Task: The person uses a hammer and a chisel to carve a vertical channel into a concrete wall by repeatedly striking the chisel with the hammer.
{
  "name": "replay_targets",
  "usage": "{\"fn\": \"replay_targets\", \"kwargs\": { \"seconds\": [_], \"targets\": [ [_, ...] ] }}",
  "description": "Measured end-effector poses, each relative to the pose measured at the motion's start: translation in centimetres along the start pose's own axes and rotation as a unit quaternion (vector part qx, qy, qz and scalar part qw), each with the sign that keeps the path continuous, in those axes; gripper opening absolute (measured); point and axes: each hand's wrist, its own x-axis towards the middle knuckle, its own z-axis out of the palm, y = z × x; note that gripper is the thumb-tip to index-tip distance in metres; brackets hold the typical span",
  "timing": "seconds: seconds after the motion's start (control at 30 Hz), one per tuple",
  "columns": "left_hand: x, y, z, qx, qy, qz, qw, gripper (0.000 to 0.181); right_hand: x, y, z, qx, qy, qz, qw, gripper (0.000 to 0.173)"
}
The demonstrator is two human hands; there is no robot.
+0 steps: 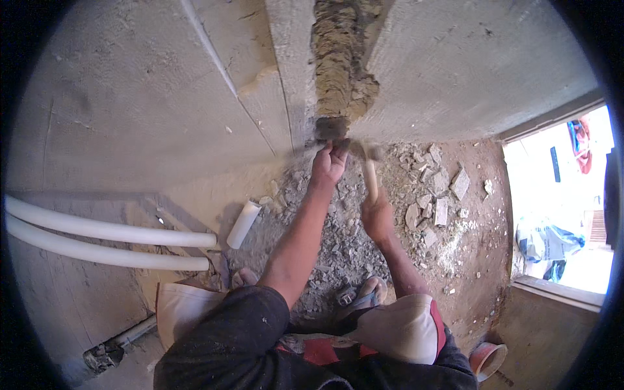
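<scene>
My right hand (378, 218) grips the wooden handle of a hammer (371, 178), whose blurred head is close to the base of the wall. Just to its left, my left hand (332, 163) is raised to the lower end of a rough channel (336, 73) cut into the plastered wall. Its fingers are curled around something dark and blurred, too unclear to name. A dark hollow (331, 127) lies right above those fingertips. Broken plaster and masonry rubble (341, 234) covers the floor beneath both forearms.
Two white plastic pipes (112, 229) project along the left wall, and a short white pipe piece (243, 224) stands near them. Flat rubble chunks (441, 210) lie at the right. A doorway (560, 195) opens on the far right; a round bucket (488, 361) is at the lower right. My sandalled foot (373, 292) rests among debris.
</scene>
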Motion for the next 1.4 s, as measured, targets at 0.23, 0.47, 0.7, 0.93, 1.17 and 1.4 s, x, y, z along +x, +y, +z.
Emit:
{"fn": "replay_targets", "kwargs": {
  "seconds": [0.23,0.47,0.7,0.93,1.17,1.4],
  "targets": [
    [-0.3,1.1,-0.4,0.022,0.002,-0.013,1.0,0.022,-0.3,-4.9,-11.8,0.22,0.099,-0.075,0.968,0.02],
    [-0.2,1.5,-0.6,0.023,0.003,-0.019,1.0,0.016,1.8,-11.8,-16.3,0.581,0.318,-0.277,0.697,0.01],
    [0.9,0.4,1.1,0.021,0.0,-0.024,0.999,0.019,1.1,0.0,-1.0,0.121,0.027,0.007,0.992,0.021],
    [0.3,1.5,-0.4,0.007,0.041,-0.017,0.999,0.015,1.1,-7.6,-16.2,0.382,0.226,-0.083,0.892,0.013],
    [0.6,0.8,-0.4,-0.008,0.008,-0.026,1.0,0.018,1.6,-1.4,-5.8,-0.197,0.392,-0.03,0.898,0.004],
    [0.6,2.8,-0.7,0.002,0.028,-0.013,1.0,0.021,-0.7,-2.7,-6.0,0.14,0.039,-0.067,0.987,0.017]
  ]
}}
